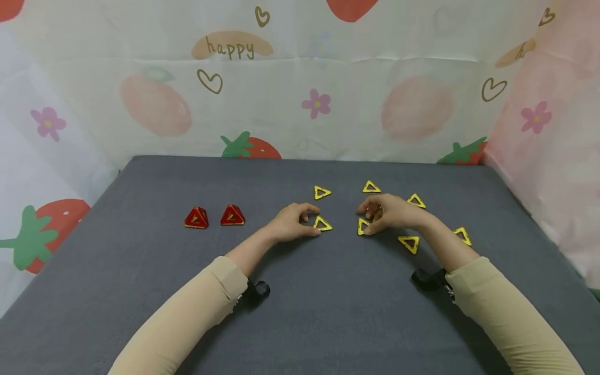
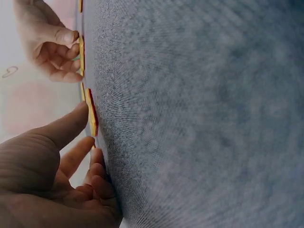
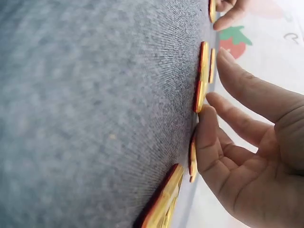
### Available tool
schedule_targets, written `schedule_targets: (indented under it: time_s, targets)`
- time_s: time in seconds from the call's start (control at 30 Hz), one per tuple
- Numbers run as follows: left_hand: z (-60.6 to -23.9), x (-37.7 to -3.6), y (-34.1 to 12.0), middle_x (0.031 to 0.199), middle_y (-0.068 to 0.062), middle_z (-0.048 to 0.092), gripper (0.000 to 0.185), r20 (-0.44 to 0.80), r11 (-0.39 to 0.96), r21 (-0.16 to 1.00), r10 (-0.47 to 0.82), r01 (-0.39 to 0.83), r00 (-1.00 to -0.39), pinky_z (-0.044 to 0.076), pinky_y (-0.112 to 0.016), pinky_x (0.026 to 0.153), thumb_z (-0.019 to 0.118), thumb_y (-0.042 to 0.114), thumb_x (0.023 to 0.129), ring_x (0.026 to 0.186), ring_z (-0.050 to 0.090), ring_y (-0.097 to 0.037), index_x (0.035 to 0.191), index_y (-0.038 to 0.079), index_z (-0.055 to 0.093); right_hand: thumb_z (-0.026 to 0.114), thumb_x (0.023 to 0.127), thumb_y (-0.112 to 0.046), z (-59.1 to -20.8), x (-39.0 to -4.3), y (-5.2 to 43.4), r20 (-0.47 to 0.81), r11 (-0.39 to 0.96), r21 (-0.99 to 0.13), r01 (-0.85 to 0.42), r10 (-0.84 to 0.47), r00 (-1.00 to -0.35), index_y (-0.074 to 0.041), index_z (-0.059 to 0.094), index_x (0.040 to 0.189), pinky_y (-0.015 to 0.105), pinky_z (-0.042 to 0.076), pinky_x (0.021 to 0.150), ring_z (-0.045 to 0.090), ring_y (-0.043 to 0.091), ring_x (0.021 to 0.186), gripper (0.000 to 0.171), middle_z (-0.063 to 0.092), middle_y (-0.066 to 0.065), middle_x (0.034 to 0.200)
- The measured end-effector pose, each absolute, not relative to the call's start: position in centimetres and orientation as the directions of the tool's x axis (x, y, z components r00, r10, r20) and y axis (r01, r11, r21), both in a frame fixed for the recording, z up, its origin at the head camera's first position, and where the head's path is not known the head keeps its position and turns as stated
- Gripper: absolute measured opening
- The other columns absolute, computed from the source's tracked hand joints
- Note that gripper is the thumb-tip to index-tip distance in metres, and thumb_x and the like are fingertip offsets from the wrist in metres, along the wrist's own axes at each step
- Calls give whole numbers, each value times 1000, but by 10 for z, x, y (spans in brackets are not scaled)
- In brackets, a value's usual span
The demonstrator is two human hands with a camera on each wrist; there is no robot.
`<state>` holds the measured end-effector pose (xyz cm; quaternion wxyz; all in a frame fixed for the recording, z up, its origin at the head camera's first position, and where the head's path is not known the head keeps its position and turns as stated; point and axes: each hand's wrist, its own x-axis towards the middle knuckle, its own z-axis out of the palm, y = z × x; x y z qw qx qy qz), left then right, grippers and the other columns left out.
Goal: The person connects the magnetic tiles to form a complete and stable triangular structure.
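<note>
My left hand [image 1: 295, 223] has its thumb and index finger at opposite edges of a flat yellow triangle frame [image 1: 323, 229], pinching it low over the cloth. In the left wrist view this triangle tile [image 2: 92, 114] appears edge-on, with a red underside. To its right, my right hand [image 1: 391, 212] holds a second yellow triangle frame [image 1: 360, 226] by thumb and finger, its right part hidden under the thumb. The two tiles lie a short gap apart. Behind the left one is another yellow triangle [image 1: 317, 197].
Two red pyramids [image 1: 196, 219] [image 1: 232, 215] stand at the left. More yellow triangles lie around the right hand: one behind [image 1: 372, 191], one beyond the wrist [image 1: 415, 197], one in front [image 1: 409, 239] and one beside the forearm [image 1: 464, 239]. Grey cloth [image 1: 319, 312] covers the table.
</note>
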<state>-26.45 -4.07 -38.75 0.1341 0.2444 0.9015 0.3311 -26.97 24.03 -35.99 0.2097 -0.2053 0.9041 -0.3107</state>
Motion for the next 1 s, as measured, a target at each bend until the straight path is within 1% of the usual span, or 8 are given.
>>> schedule_targets:
  time_s: [0.13,0.23,0.37,0.47,0.7,0.83,0.93,1.0]
  targets:
    - [-389,-264,-39,104,-13,54,47,-56,667,644,530,375,-846,38,-28,75,66,25,86,87,47,-20,130,13,54,75,78,-25,-362,-268,242,-239,727,-632,-268,-512,-825,-8,55,124,35,51,84,59,24,104,52,57,14,118]
    - [-389,-262,-38,104,-13,54,45,-62,679,635,520,368,-852,37,-28,73,65,25,87,87,47,-20,129,14,55,74,79,-24,-363,-267,241,-237,732,-622,-277,-513,-825,-10,56,123,36,51,86,58,25,107,50,59,12,121]
    - [-388,-260,-37,106,-13,53,43,-74,689,633,507,353,-859,38,-29,73,64,24,88,88,48,-20,129,15,55,74,79,-23,-364,-265,239,-240,746,-608,-273,-500,-832,-11,57,122,35,51,85,60,24,105,47,60,10,121]
    - [-387,-259,-35,109,-13,53,43,-76,695,629,501,348,-862,40,-31,76,64,24,88,92,49,-22,129,16,55,73,79,-21,-363,-263,239,-233,753,-598,-274,-491,-839,-12,58,120,34,51,84,61,23,104,45,61,9,119]
    - [-387,-259,-34,111,-12,53,43,-95,712,618,488,333,-867,42,-34,80,64,25,88,96,50,-23,129,18,55,72,80,-18,-364,-263,239,-225,754,-591,-286,-495,-840,-11,59,118,34,51,83,60,23,103,41,61,11,114]
    - [-387,-259,-34,112,-12,54,43,-102,715,619,483,325,-870,43,-36,82,64,25,88,98,51,-23,129,19,55,73,80,-18,-363,-263,238,-221,764,-574,-294,-490,-843,-12,60,117,35,51,83,61,22,101,40,62,9,113]
    - [-387,-260,-34,111,-11,54,42,-104,718,619,477,318,-873,42,-34,80,65,25,87,96,50,-22,128,19,55,73,80,-17,-361,-262,236,-218,773,-558,-302,-487,-845,-12,60,116,35,51,83,62,21,100,38,63,8,111]
    - [-386,-260,-34,106,-10,54,42,-106,719,622,470,310,-876,41,-32,75,66,24,87,90,50,-21,127,19,55,73,80,-16,-360,-262,234,-219,776,-553,-303,-487,-846,-12,60,115,34,51,82,62,21,98,38,63,7,110]
